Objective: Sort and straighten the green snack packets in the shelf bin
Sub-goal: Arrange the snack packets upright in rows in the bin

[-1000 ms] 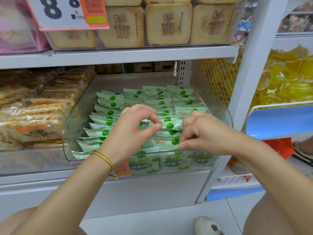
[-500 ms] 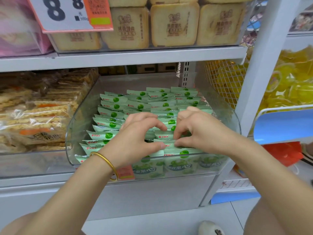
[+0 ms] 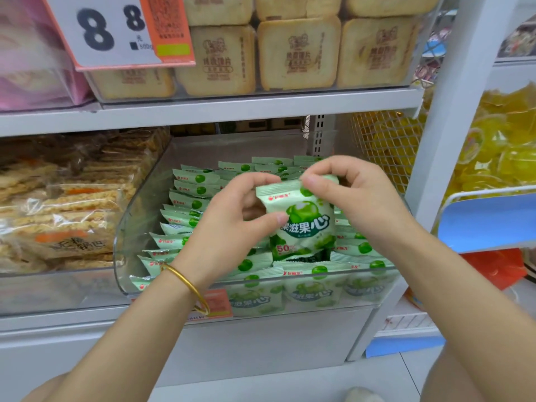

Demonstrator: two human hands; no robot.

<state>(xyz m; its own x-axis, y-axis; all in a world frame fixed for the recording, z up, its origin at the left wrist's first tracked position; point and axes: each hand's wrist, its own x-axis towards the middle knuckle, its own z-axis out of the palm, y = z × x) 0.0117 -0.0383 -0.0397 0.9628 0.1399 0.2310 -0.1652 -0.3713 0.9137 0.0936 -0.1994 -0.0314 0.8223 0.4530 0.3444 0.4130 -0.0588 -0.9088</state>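
This is a shop, in its snack aisle. White metal shelves point(image 3: 232, 107) carry clear plastic bins point(image 3: 139, 216) packed with many copies of the same wrapped goods: green snack packets point(image 3: 191, 204), square biscuit packs point(image 3: 298, 53) above, rice cracker bars point(image 3: 75, 204) to the left and yellow jelly cups point(image 3: 507, 158) to the right. A large price tag point(image 3: 116, 30) reading 8.8 hangs from the upper shelf, and a small orange label point(image 3: 216, 300) sits on the bin front.

Left hand point(image 3: 232, 219), right hand point(image 3: 359, 198): pinched fingers point(image 3: 272, 220)
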